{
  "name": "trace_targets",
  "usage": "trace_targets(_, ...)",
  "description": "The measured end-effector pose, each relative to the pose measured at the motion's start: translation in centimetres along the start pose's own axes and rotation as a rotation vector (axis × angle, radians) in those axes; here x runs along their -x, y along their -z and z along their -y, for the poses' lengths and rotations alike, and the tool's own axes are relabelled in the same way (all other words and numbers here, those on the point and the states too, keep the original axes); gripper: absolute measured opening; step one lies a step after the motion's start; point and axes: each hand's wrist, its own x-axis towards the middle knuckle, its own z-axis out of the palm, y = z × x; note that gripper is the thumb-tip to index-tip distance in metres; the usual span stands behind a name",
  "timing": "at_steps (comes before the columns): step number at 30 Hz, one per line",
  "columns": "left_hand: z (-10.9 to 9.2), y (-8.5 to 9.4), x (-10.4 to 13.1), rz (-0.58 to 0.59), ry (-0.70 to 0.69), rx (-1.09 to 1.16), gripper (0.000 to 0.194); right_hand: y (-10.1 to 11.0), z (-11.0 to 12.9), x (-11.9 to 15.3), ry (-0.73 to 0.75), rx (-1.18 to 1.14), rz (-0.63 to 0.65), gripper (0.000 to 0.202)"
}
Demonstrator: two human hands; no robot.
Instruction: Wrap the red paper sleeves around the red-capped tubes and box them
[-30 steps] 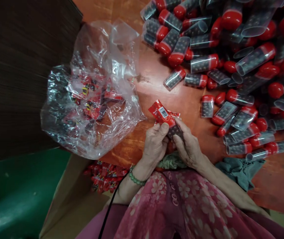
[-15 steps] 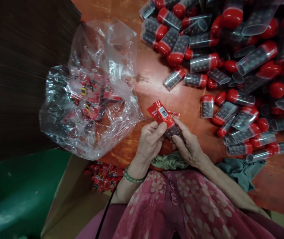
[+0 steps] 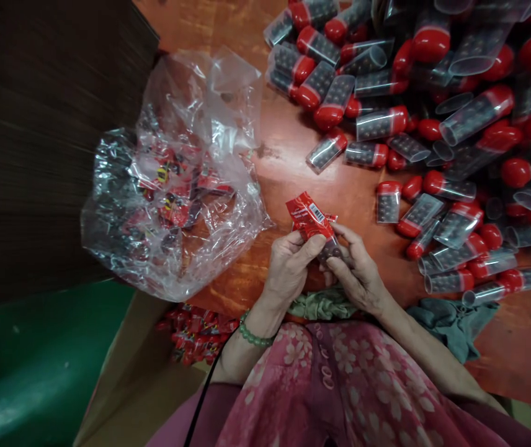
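Note:
Low over the table, my left hand (image 3: 291, 267) pinches a red printed packet (image 3: 311, 217) with a white barcode, thumb on top. Dark round balls show through the packet's clear lower end. My right hand (image 3: 357, 276) closes on that same lower end from the other side, thumb over the balls and fingers behind. Another bit of red wrapper pokes out behind the packet; whether it is a separate piece I cannot tell. To the left of my hands lies a clear plastic bag (image 3: 228, 248) with red, yellow and black printed packets (image 3: 172, 208) inside.
A large pile of clear tubes (image 3: 381, 124) with red rounded ends and dark balls covers the right and far side. A box (image 3: 121, 372) below the table edge holds many red packets (image 3: 200, 335). Green cloth (image 3: 324, 304) and a teal cloth (image 3: 456, 323) lie at the near edge.
Both hands have shifted slightly to the right with the packet. Its red top is more creased and turned, and the barcode sits farther right. The view has moved slightly.

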Motion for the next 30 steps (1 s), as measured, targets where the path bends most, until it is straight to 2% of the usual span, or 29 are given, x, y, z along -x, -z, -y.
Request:
trace_targets(3,-0.3,0.2,-0.3,0.012,-0.011,-0.008,0.031,-0.1,-0.2,-0.2,0.079,0.099,-0.035,0.056)
trace_targets(6,-0.2,0.2,-0.8,-0.063,-0.072,0.001,0.031,-0.3,-0.4,-0.7,0.248,0.302,-0.099,0.055)
trace_targets(8,-0.1,0.0,-0.9,-0.099,-0.087,-0.007,0.033,-0.3,-0.4,-0.8,0.300,0.344,-0.119,0.056)
trace_targets(10,0.1,-0.3,-0.9,-0.105,-0.086,-0.015,0.034,-0.2,-0.2,-0.7,0.252,0.291,-0.104,0.060)
trace_targets(12,0.1,-0.4,-0.7,-0.093,-0.088,-0.022,0.032,0.0,0.0,-0.5,0.134,0.175,-0.051,0.062)
trace_targets(16,-0.1,-0.3,-0.1,-0.009,-0.033,-0.054,0.028,0.3,0.4,-0.2,-0.032,-0.049,0.007,0.059)
trace_targets(20,-0.3,0.1,0.2,0.085,0.048,-0.047,0.034,0.4,0.5,-0.3,-0.054,-0.106,0.008,0.058)
trace_targets(23,-0.1,0.2,0.3,0.124,0.049,-0.069,0.034,0.4,0.4,-0.3,-0.036,-0.064,-0.006,0.059)
trace_targets(28,0.4,0.3,0.5,0.011,0.011,-0.132,0.030,0.6,0.0,0.0,-0.044,-0.011,-0.005,0.058)
trace_targets(30,0.5,0.4,0.7,0.024,0.020,-0.135,0.030,0.8,0.0,0.1,-0.040,-0.068,0.028,0.055)
